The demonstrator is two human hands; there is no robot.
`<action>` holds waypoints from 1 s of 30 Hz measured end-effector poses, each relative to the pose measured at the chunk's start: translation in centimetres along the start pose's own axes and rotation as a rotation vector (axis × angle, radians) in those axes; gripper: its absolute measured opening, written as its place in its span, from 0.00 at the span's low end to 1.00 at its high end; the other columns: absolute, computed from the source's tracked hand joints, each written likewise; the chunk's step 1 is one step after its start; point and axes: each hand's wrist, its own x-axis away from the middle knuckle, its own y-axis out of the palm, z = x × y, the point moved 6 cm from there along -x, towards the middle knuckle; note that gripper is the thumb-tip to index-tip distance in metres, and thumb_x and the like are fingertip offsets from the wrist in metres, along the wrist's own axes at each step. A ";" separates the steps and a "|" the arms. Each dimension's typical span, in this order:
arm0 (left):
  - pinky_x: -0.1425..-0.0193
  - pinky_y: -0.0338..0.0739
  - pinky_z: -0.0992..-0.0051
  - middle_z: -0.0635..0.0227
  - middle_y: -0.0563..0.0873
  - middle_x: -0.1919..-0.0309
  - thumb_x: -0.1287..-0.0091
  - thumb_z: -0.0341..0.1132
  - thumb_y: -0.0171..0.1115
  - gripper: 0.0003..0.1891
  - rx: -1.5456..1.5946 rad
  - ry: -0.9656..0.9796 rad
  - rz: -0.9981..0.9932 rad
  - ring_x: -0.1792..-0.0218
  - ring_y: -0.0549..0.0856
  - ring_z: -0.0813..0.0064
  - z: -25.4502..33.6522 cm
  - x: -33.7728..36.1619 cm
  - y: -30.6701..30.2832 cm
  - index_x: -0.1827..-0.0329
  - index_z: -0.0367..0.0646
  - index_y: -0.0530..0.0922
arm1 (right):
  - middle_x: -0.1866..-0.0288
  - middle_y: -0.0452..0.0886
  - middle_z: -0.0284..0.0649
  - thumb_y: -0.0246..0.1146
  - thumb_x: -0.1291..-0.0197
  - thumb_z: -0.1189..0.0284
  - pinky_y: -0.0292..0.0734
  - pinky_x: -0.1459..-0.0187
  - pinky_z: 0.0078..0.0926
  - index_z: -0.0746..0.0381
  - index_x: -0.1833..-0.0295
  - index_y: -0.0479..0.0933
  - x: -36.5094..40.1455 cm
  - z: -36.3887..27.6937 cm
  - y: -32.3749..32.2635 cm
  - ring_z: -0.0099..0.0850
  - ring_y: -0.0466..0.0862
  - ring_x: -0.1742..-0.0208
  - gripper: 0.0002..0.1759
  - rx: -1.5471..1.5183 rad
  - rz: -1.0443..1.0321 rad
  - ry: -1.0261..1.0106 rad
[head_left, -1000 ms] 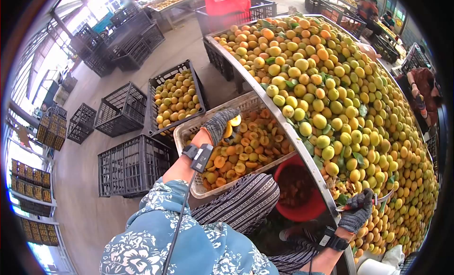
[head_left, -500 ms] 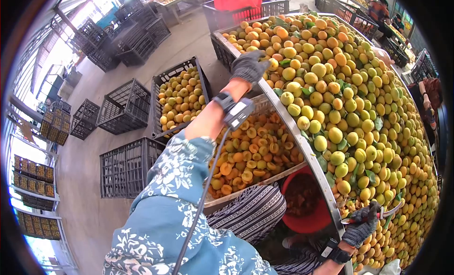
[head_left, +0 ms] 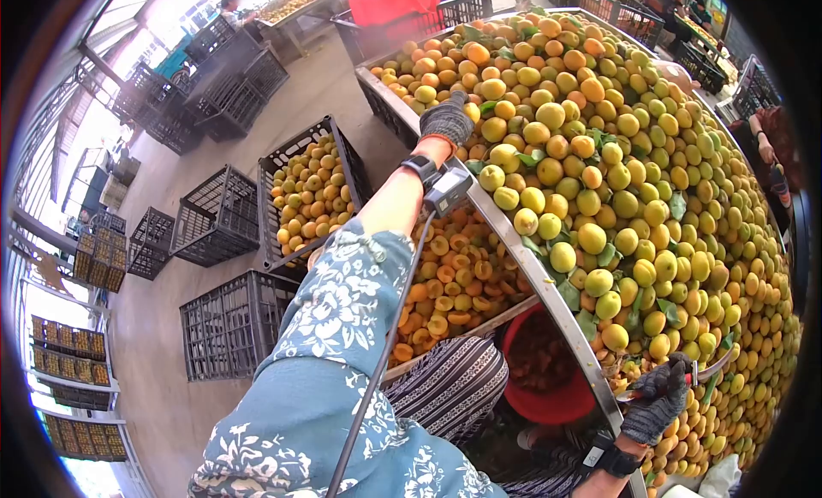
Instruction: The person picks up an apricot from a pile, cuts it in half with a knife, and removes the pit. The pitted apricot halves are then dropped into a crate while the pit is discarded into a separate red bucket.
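My left hand [head_left: 447, 128], in a dark grey knit glove, is at the near-left edge of a big heap of apricots [head_left: 591, 237]. Its fingers curl around a yellow-orange apricot [head_left: 471, 112], partly hidden by the glove. Low on the right, my gloved right hand [head_left: 656, 400] grips a small knife [head_left: 716, 366] with a red handle and a curved blade, just over the heap. Below my left forearm, a crate holds halved apricots [head_left: 454, 280]. A red bucket [head_left: 586, 404] with brown contents stands between that crate and the metal table rim [head_left: 548, 286].
A black crate of whole apricots [head_left: 267, 208] stands left of my arm, near other black crates [head_left: 224, 327] on the floor. A red container [head_left: 394, 3] sits in a crate behind the heap. Another person's arm [head_left: 765, 147] shows at the far right.
My left hand has moved slightly rightward against the heap and closed around the apricot at its fingertips. The view has shifted a little; my right hand still holds the knife near the same spot.
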 end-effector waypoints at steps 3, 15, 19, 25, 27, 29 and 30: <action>0.51 0.80 0.62 0.55 0.85 0.57 0.46 0.30 0.67 0.28 0.459 0.057 0.176 0.57 0.86 0.59 0.9 1.9 -0.5 0.39 0.50 0.72 | 0.82 0.62 0.23 0.65 0.37 0.65 0.56 0.83 0.15 0.61 0.56 0.75 0.2 -0.5 0.5 0.14 0.60 0.85 0.12 -0.009 0.029 -0.017; 0.46 0.80 0.73 0.65 0.85 0.52 0.44 0.32 0.74 0.27 1.978 -0.005 -0.782 0.49 0.84 0.72 21.4 21.2 0.8 0.42 0.35 0.75 | 0.77 0.73 0.29 0.58 0.33 0.65 0.62 0.85 0.16 0.62 0.53 0.75 1.5 0.0 6.3 0.17 0.68 0.84 0.11 0.350 -0.209 0.002; 0.43 0.80 0.69 0.58 0.78 0.44 0.36 0.31 0.64 0.24 2.067 0.001 -0.896 0.44 0.79 0.69 25.2 24.2 2.3 0.38 0.35 0.70 | 0.76 0.76 0.33 0.58 0.33 0.64 0.63 0.86 0.15 0.64 0.52 0.75 3.4 -0.3 6.9 0.20 0.70 0.85 0.14 0.185 -0.297 0.019; 0.43 0.77 0.75 0.61 0.79 0.47 0.36 0.32 0.64 0.25 1.510 0.364 -0.479 0.47 0.79 0.75 27.2 24.9 2.0 0.37 0.36 0.68 | 0.75 0.74 0.27 0.58 0.32 0.65 0.61 0.80 0.12 0.62 0.53 0.78 4.7 -0.3 6.4 0.15 0.68 0.80 0.12 0.123 -0.213 0.059; 0.43 0.76 0.78 0.61 0.80 0.49 0.36 0.33 0.63 0.27 1.383 0.465 -0.572 0.50 0.80 0.76 28.1 25.6 2.0 0.35 0.35 0.66 | 0.73 0.73 0.23 0.60 0.33 0.68 0.63 0.73 0.10 0.62 0.55 0.79 5.1 -0.3 6.2 0.12 0.69 0.74 0.09 0.069 -0.198 0.096; 0.41 0.77 0.75 0.59 0.81 0.50 0.35 0.36 0.64 0.27 1.446 0.463 -0.633 0.49 0.81 0.73 28.5 26.2 2.3 0.35 0.36 0.65 | 0.73 0.72 0.23 0.59 0.32 0.69 0.64 0.73 0.10 0.62 0.56 0.78 5.1 -0.4 5.9 0.12 0.69 0.74 0.08 0.081 -0.160 0.084; 0.44 0.78 0.75 0.62 0.82 0.51 0.38 0.35 0.67 0.28 1.636 0.348 -0.716 0.51 0.82 0.75 28.9 26.7 2.1 0.37 0.37 0.67 | 0.72 0.73 0.24 0.59 0.32 0.69 0.65 0.72 0.11 0.63 0.56 0.77 5.2 -0.3 5.7 0.13 0.69 0.74 0.08 0.119 -0.162 0.083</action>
